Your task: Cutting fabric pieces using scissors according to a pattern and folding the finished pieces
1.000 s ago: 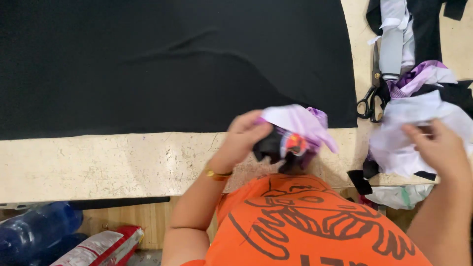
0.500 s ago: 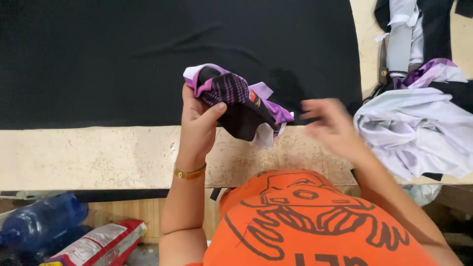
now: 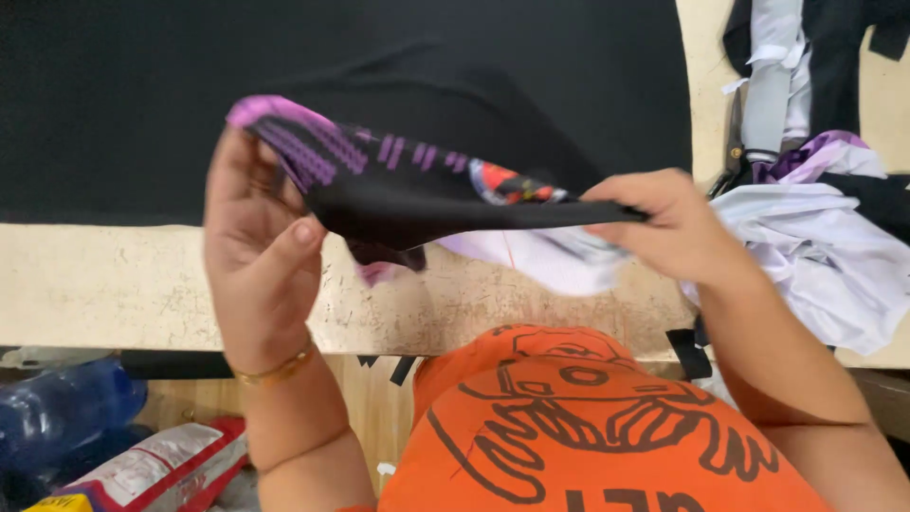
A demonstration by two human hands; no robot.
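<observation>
Left hand pinching one end of black-and-purple fabric piece, right hand pinching the other end, stretching it above beige worktable, black cloth lying beneath

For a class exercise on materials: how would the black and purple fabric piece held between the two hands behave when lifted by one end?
The black and purple fabric piece would probably flop: its unsupported part sags below the left hand. It seems light, since the right hand pinches it with fingertips alone. Unlikely to roll or break.

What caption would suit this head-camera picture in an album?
Both hands, left hand and right hand, stretch a black-and-purple fabric piece above a worn table.
</observation>
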